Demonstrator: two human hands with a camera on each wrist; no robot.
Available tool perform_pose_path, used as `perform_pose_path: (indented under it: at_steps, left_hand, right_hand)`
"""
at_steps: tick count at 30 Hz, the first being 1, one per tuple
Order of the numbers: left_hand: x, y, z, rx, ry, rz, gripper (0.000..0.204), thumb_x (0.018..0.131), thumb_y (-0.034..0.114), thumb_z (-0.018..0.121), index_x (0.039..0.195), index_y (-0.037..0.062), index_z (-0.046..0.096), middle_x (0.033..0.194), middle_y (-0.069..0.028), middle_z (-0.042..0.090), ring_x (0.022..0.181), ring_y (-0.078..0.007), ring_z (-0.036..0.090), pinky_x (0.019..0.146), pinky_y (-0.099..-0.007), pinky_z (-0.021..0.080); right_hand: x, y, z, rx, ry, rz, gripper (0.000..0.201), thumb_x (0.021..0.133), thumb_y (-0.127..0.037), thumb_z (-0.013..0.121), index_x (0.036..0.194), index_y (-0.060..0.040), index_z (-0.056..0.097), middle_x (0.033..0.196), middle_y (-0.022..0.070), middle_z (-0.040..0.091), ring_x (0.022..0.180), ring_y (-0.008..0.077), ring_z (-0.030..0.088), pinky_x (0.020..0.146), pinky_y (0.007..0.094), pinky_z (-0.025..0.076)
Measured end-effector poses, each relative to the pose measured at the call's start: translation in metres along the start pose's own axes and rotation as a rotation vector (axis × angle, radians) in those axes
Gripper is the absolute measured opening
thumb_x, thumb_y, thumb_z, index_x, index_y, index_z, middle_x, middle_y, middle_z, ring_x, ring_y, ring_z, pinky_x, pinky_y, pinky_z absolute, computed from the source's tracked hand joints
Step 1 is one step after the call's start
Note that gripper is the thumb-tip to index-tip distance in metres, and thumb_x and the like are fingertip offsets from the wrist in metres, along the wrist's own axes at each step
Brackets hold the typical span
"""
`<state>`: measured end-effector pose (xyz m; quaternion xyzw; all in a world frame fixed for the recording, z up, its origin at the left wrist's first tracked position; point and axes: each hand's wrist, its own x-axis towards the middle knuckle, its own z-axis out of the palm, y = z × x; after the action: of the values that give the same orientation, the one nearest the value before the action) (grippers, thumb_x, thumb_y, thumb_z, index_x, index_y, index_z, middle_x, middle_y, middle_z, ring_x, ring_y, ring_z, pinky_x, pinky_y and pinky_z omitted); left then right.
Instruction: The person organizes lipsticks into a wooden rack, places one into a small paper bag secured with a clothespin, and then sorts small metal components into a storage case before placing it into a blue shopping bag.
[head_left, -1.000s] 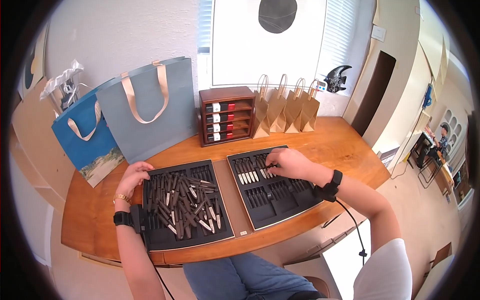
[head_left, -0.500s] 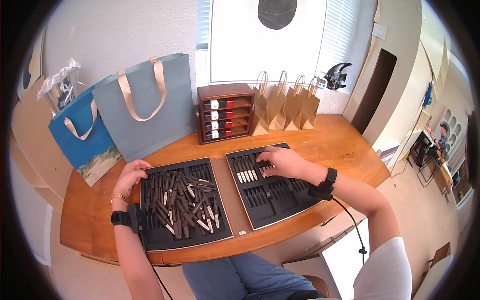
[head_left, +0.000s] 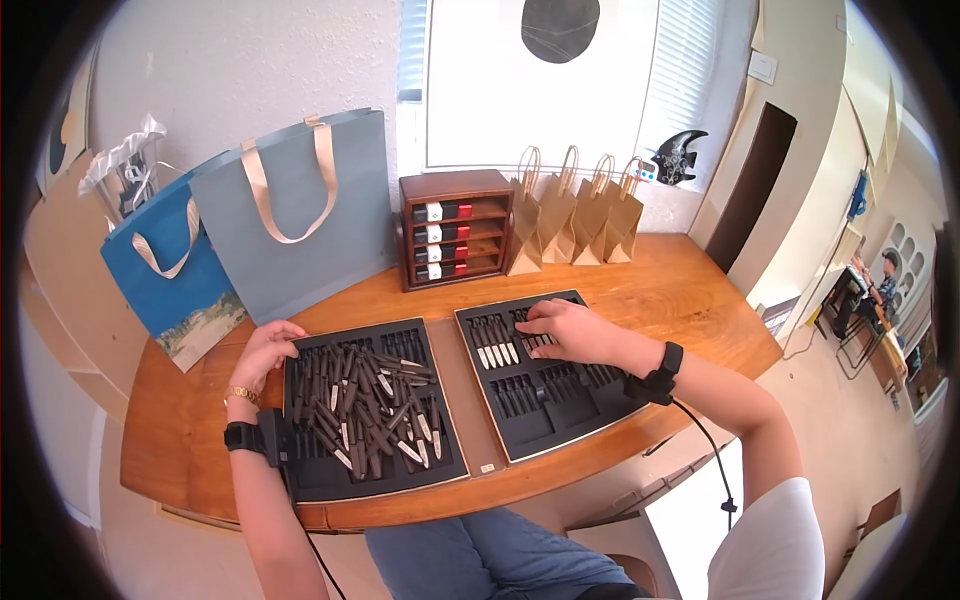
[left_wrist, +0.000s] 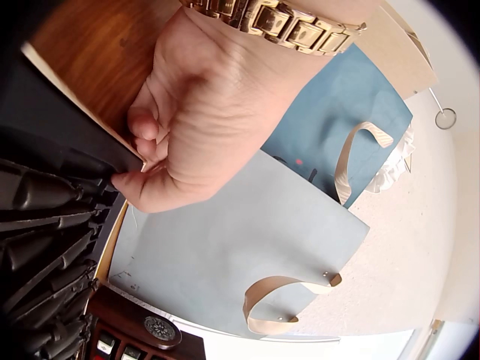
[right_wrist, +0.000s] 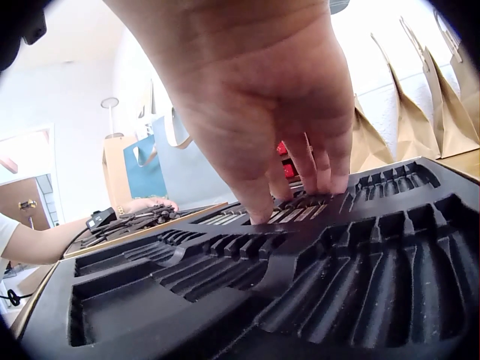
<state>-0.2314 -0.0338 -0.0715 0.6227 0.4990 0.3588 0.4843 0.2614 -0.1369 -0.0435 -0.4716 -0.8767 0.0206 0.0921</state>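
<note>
My left hand (head_left: 265, 355) holds the far left corner of a black slotted tray (head_left: 325, 486). In the left wrist view its thumb (left_wrist: 150, 191) lies on the inner side of the rim, with the other fingers curled outside. Slim dark sticks (head_left: 365, 405) with pale ends lie heaped in that tray. My right hand (head_left: 575, 332) is over the far row of a second slotted tray (head_left: 530, 425), fingertips down. Its thumb and fingers straddle several sticks (right_wrist: 300, 213) lying in slots. Left of them, more sticks (head_left: 495, 345) sit side by side, pale ends toward me.
A brown strip (head_left: 465, 390) joins the two trays on the wooden table (head_left: 680, 300). Behind stand a blue bag (head_left: 170, 270), a grey bag (head_left: 300, 200), a small wooden rack (head_left: 455, 185) and several brown paper bags (head_left: 620, 225). Far right, a person (head_left: 885, 285) sits at another table.
The right hand has shifted slightly left, and its fingers have spread over the row of sticks. The left hand keeps its hold at the tray corner.
</note>
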Motion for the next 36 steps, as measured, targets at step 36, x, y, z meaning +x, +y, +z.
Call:
perform_pose_path:
  at_steps: [36]
  left_hand:
    - [-0.003,0.002,0.001,0.008,-0.001,0.006,0.027,0.075,-0.002,0.060,0.100,0.0047,0.066,0.098,0.0005,0.067,0.068,-0.0040,0.050,0.055,-0.0189,0.036]
  right_hand:
    - [-0.018,0.002,-0.007,0.037,-0.196,-0.136,0.050,0.085,-0.002,0.062,0.135,-0.0059,0.058,0.152,0.0180,0.041,0.137,0.0347,0.044,0.110,0.0406,0.042]
